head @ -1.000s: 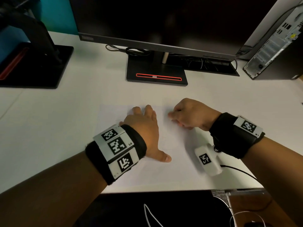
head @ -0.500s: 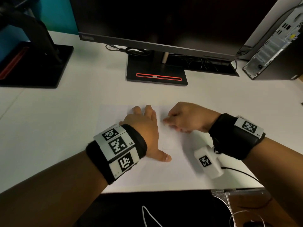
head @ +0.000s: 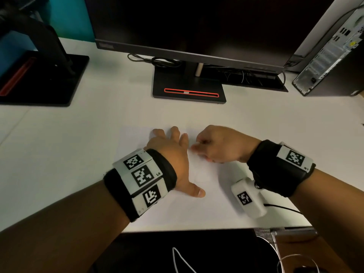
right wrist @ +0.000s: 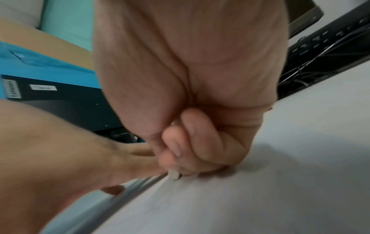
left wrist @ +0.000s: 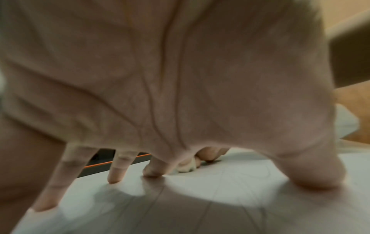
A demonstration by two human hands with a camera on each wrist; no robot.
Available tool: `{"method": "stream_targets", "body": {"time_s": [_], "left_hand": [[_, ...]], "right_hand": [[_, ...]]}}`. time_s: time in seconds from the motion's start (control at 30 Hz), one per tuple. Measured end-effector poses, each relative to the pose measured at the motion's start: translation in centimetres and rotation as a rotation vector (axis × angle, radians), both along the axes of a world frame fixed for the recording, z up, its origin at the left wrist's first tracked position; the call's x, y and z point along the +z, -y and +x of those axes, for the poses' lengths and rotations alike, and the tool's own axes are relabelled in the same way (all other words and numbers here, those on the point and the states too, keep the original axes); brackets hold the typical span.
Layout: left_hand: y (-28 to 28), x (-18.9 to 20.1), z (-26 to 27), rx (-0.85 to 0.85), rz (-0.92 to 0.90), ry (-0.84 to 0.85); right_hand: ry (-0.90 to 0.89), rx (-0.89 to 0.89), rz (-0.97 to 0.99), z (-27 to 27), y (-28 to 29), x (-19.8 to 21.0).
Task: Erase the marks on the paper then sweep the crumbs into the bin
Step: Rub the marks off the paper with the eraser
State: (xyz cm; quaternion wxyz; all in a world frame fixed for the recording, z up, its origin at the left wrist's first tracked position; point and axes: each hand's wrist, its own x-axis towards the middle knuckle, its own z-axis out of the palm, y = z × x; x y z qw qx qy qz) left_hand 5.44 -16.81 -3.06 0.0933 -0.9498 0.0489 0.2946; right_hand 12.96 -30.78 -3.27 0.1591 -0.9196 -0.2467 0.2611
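Observation:
A white sheet of paper (head: 206, 209) lies on the white desk near its front edge, with faint pencil lines (head: 199, 176) on it. My left hand (head: 173, 152) presses flat on the paper, fingers (left wrist: 118, 169) spread and thumb out to the right. Just right of it, my right hand (head: 218, 144) is curled and pinches a small white eraser (right wrist: 173, 175), whose tip touches the paper. The eraser (left wrist: 186, 167) also shows in the left wrist view, behind my left fingers. No bin or crumbs are visible.
A black monitor (head: 187, 26) on a stand (head: 189, 91) sits behind the paper. A second black stand (head: 39, 79) is at the far left, a computer tower (head: 331, 62) at the far right. Cables (head: 157, 61) run behind the monitor stand.
My right hand has slid left across the paper with the eraser, closing on my left hand's fingers. The left hand has stayed put.

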Motion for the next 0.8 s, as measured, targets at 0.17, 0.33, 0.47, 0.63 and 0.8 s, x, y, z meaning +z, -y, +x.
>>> {"method": "stream_targets", "body": {"time_s": [0.17, 0.33, 0.47, 0.63, 0.8], "left_hand": [[0.0, 0.4, -0.1, -0.015, 0.034, 0.001], [0.1, 0.9, -0.3, -0.034, 0.032, 0.002], [-0.2, 0.7, -0.5, -0.034, 0.025, 0.018], [-0.1, 0.9, -0.7, -0.056, 0.032, 0.033], [-0.1, 1.1, -0.8, -0.048, 0.044, 0.015]], "right_hand": [[-0.001, -0.095, 0.038, 1.1, 0.2, 0.5], [-0.052, 0.082, -0.023, -0.5, -0.2, 0.1], [0.012, -0.016, 0.018, 0.1, 0.9, 0.6], [-0.037, 0.193, -0.063, -2.2, 0.9, 0.6], [0.054, 0.164, -0.039, -1.7, 1.5, 0.6]]}}
